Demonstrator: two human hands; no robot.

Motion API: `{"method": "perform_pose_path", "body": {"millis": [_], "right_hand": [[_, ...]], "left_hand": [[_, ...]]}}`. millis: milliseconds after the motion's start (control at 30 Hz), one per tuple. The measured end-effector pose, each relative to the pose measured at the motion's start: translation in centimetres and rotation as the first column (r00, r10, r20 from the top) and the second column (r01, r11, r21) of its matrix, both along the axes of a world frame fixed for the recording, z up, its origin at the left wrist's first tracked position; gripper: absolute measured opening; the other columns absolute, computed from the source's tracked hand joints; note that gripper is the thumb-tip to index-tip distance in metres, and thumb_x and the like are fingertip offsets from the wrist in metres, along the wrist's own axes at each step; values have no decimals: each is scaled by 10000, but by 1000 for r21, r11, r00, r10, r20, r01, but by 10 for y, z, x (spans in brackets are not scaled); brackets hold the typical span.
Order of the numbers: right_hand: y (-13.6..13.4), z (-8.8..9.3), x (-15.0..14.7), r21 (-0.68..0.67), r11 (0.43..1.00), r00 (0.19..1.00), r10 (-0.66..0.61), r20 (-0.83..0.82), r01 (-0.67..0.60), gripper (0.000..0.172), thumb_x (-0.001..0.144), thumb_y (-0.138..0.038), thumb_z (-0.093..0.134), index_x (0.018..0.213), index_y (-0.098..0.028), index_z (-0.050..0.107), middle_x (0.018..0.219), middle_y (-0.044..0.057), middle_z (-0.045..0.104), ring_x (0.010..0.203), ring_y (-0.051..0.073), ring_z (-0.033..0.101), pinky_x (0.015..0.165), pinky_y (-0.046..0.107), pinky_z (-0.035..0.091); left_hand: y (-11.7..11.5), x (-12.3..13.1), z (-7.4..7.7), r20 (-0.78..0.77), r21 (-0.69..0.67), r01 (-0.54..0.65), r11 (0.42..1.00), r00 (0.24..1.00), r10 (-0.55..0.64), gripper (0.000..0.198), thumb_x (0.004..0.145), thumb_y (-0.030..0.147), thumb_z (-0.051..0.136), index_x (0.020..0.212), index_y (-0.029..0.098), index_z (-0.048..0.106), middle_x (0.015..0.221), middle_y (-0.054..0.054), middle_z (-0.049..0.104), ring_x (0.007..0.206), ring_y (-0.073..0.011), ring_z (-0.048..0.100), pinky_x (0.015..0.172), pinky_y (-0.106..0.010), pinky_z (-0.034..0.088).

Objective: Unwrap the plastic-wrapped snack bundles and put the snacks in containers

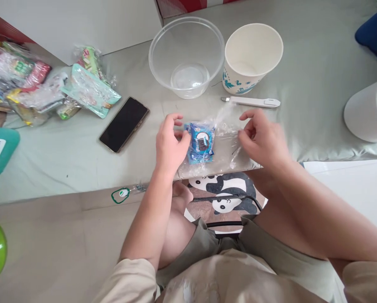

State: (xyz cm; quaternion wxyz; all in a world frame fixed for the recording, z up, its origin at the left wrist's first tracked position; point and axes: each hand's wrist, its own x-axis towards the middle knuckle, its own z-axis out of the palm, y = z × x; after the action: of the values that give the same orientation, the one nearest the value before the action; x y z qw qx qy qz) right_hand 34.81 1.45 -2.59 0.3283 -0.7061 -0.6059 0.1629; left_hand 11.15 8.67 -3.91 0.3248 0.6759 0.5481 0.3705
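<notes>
Small blue snack packets (202,141) with a dark biscuit picture lie bunched in a crumpled clear plastic bag (228,141) at the table's near edge. My left hand (173,141) is at their left side, its fingers curled and its thumb against the packets' edge, closed on the bag there. On the other side, my right hand (264,134) pinches the loose right part of the bag between thumb and curled fingers, with the index finger raised. Just beyond the bag lies a white utility knife (251,102). What sits under the top packet is partly hidden.
Behind stand a clear plastic bowl (186,54) and a white paper tub (253,50). A phone (124,124) lies left, near a heap of wrapped snacks (27,82). A white container (369,109) stands right. Below the table edge is a panda-printed stool (229,191).
</notes>
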Motion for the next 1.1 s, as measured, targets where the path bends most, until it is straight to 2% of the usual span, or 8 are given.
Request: {"method": "perform_pose_path", "body": {"millis": [100, 200, 300, 567, 667, 800, 967, 1100], "right_hand": [[-6, 3, 2, 208, 978, 984, -65, 169, 29, 231, 836, -163, 643, 1048, -254, 629, 846, 56, 639, 699, 212, 560, 632, 351, 418], [-9, 8, -12, 336, 905, 949, 178, 261, -262, 148, 930, -141, 538, 950, -251, 636, 871, 68, 656, 775, 204, 604, 676, 322, 463], [-9, 8, -25, 143, 856, 856, 458, 238, -497, 196, 943, -144, 472, 929, -239, 643, 888, 53, 685, 724, 166, 602, 618, 283, 425], [-2, 7, -34, -272, 896, 899, 403, 171, -350, 242, 925, -229, 463, 1028, -167, 673, 951, 108, 714, 735, 208, 611, 638, 312, 353], [2, 17, -41, -375, 882, 898, 383, 216, -286, 298, 945, -236, 442, 1080, -152, 694, 1017, 141, 735, 793, 247, 648, 640, 334, 327], [8, 31, -54, -472, 867, 925, 298, 236, -159, 337, 983, -298, 407, 1030, -163, 713, 1020, 165, 756, 826, 280, 671, 608, 346, 273], [15, 42, -65, -548, 830, 966, 216, 141, -105, 532, 965, -638, 439, 706, -198, 591, 756, 129, 680, 736, 262, 628, 589, 339, 270], [16, 42, -65, -499, 852, 987, 125, -100, -159, 460, 924, -653, 522, 811, -209, 566, 794, 95, 668, 769, 249, 618, 651, 348, 385]], "left_hand": [[-8, 6, 14, -101, 187, -34, 982, 993, 54, 245, 738, 80, 704, 932, 221, 655, 982, -28, 646, 771, -151, 611, 741, -306, 519], [-20, 15, 29, -235, 115, 142, 983, 965, -112, 285, 766, 239, 803, 691, 230, 528, 711, 14, 546, 645, -161, 520, 674, -325, 471], [-29, 19, 34, -366, -29, 238, 971, 901, -232, 483, 662, 356, 926, 625, 240, 458, 637, 19, 503, 549, -163, 439, 576, -324, 382], [-28, 5, 54, -476, -302, 209, 930, 813, -336, 230, 827, 238, 701, 646, 227, 560, 770, -17, 585, 620, -173, 478, 630, -338, 339], [-22, -3, 59, -308, -388, 230, 892, 880, -361, 185, 859, 268, 628, 683, 215, 611, 838, -23, 601, 719, -172, 520, 728, -342, 404], [-12, -12, 61, 165, -433, 93, 897, 986, -22, 169, 786, 286, 632, 675, 206, 533, 879, -28, 601, 856, -180, 573, 785, -307, 472], [-8, -20, 72, 578, -681, 311, 663, 785, 225, 247, 732, 320, 634, 743, 215, 410, 1059, -82, 710, 1023, -291, 694, 803, -416, 580], [-13, -21, 77, 766, -600, 508, 618, 588, 260, 247, 794, 314, 611, 786, 219, 383, 1282, -125, 719, 1079, -321, 735, 868, -503, 597]]}}
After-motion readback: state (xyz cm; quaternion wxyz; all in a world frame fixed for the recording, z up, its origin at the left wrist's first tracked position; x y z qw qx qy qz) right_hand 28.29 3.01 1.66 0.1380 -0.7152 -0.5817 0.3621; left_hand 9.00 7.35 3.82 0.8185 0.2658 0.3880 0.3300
